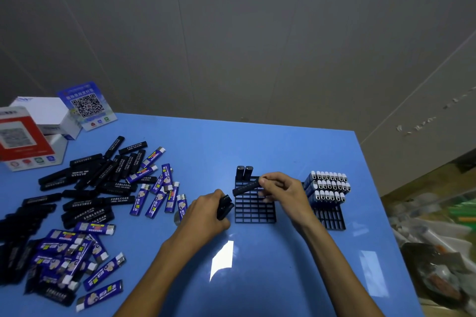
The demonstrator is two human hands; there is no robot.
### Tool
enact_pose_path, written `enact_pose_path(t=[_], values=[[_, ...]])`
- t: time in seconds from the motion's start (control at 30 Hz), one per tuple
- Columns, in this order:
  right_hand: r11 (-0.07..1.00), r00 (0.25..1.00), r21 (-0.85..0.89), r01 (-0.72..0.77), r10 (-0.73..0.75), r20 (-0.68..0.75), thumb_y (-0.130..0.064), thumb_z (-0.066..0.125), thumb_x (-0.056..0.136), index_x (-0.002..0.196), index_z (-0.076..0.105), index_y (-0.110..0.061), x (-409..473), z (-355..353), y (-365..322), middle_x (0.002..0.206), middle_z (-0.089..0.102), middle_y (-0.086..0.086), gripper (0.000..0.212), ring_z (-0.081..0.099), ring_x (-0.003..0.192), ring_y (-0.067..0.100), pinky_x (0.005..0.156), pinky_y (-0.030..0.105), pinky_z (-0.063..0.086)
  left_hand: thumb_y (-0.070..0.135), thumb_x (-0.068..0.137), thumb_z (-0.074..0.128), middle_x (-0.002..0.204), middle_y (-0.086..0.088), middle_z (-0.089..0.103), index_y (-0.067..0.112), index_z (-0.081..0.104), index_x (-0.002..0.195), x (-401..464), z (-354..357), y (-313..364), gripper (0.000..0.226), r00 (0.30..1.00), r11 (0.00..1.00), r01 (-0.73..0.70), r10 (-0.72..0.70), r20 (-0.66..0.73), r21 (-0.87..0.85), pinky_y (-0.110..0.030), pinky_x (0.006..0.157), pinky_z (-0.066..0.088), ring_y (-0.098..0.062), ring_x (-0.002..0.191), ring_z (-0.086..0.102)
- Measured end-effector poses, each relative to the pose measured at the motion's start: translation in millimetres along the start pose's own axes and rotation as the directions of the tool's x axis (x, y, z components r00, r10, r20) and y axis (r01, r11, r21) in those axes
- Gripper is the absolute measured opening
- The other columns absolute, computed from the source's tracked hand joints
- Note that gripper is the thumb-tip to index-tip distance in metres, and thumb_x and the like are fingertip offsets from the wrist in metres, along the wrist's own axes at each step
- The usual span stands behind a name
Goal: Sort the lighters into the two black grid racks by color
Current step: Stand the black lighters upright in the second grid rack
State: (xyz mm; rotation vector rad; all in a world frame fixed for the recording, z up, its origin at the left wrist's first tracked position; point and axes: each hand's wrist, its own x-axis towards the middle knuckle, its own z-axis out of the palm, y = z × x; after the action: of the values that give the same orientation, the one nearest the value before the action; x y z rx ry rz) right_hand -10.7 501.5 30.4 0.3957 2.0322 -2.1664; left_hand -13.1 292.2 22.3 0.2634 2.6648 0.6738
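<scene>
1. Blue table (257, 265): glossy surface showing bright reflections.
2. White box (49, 116): at 10 o'clock on the table, far-left corner.
3. Red-and-white QR stand (23, 141): just at 8 o'clock of the white box.
4. Blue QR sign (87, 105): upright, at 3 o'clock of the white box.
5. Grey panelled wall (231, 33): behind the table, 12 o'clock.
</scene>
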Motion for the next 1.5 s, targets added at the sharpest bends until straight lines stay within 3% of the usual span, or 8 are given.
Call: enact_pose_path(t=[0.1,0.23,0.4,0.57,0.8,1.03,1.23,1.5], values=[[0.998,0.998,-0.046,0.042,-0.043,-0.035,-0.003,0.067,0.087,0.097,0.069,-0.001,6.5,-8.4,0.5,0.082,0.068,0.012,0.01,0.069,0.071,0.02,0.064,0.026,0.056,0.019,0.075,0.063,0.09,-0.001,0.06,0.019,0.049,0.095,3.0,1.7,-6.0,0.024,1.0,0.999,0.017,-0.018,-0.011,-0.033,-0.032,0.068,0.05,-0.022,0.084,0.058],[0.982,0.993,-0.178,0.065,-0.081,-0.086,-0.002,0.067,0.087,0.099,0.068,-0.003,17.6,-16.5,5.5,0.077,0.072,0.014,0.012,0.071,0.069,0.02,0.068,0.022,0.055,0.02,0.073,0.063,0.086,0.0,0.06,0.023,0.046,0.089,7.2,3.7,-10.8,0.023,1.0,0.999,0.008,-0.008,-0.024,-0.035,-0.034,0.068,0.051,-0.022,0.08,0.058],[0.901,0.985,-0.42,0.112,-0.156,-0.073,-0.006,0.072,0.084,0.097,0.071,-0.011,32.5,-22.8,11.7,0.067,0.067,0.0,0.014,0.062,0.063,0.001,0.067,0.01,0.048,0.018,0.072,0.063,0.084,0.0,0.059,0.022,0.048,0.089,11.3,5.3,-12.9,0.023,1.0,0.998,0.001,-0.002,-0.031,-0.056,-0.034,0.066,0.05,-0.022,0.078,0.059],[0.802,0.968,-0.565,0.194,-0.249,-0.021,-0.003,0.071,0.084,0.097,0.072,-0.012,50.3,-24.2,17.1,0.088,0.07,-0.002,0.016,0.063,0.072,0.003,0.071,0.011,0.049,0.02,0.071,0.062,0.082,0.003,0.058,0.024,0.048,0.089,12.3,5.7,-15.3,0.023,0.999,0.998,0.009,-0.011,-0.03,-0.065,-0.036,0.066,0.054,-0.02,0.077,0.058],[0.735,0.965,-0.639,0.227,-0.259,0.046,-0.008,0.068,0.088,0.099,0.069,-0.013,66.0,-17.0,23.0,0.088,0.07,0.003,0.013,0.064,0.074,0.016,0.064,0.013,0.051,0.027,0.069,0.059,0.082,0.008,0.057,0.032,0.044,0.088,12.5,7.2,-15.6,0.025,0.999,0.997,0.05,-0.05,0.005,-0.054,-0.042,0.073,0.056,-0.018,0.079,0.058],[0.684,0.961,-0.687,0.246,-0.262,0.082,-0.007,0.065,0.09,0.102,0.068,-0.01,73.8,-14.5,31.0,0.092,0.07,0.0,0.014,0.061,0.075,-0.001,0.069,0.01,0.048,0.024,0.071,0.06,0.084,0.008,0.057,0.032,0.043,0.087,11.6,7.5,-14.3,0.025,0.998,0.997,0.055,-0.054,0.011,-0.063,-0.042,0.076,0.055,-0.018,0.08,0.058],[0.617,0.96,-0.742,0.264,-0.241,0.141,-0.009,0.064,0.09,0.1,0.067,-0.011,80.6,-8.9,34.1,0.094,0.067,0.0,0.01,0.061,0.079,0.014,0.078,0.027,0.051,0.024,0.066,0.056,0.083,0.004,0.058,0.027,0.047,0.088,12.8,5.4,-15.0,0.023,0.999,0.996,0.046,-0.047,-0.004,-0.081,-0.041,0.071,0.055,-0.022,0.078,0.058],[0.663,0.965,-0.708,0.243,-0.242,0.104,-0.014,0.066,0.09,0.098,0.066,-0.016,80.0,-6.3,38.6,0.093,0.064,-0.006,0.009,0.06,0.082,0.01,0.079,0.032,0.054,0.026,0.067,0.057,0.084,0.006,0.058,0.031,0.045,0.088,12.6,1.8,-14.0,0.024,0.999,0.995,0.049,-0.049,0.003,-0.082,-0.041,0.072,0.055,-0.02,0.079,0.057]])
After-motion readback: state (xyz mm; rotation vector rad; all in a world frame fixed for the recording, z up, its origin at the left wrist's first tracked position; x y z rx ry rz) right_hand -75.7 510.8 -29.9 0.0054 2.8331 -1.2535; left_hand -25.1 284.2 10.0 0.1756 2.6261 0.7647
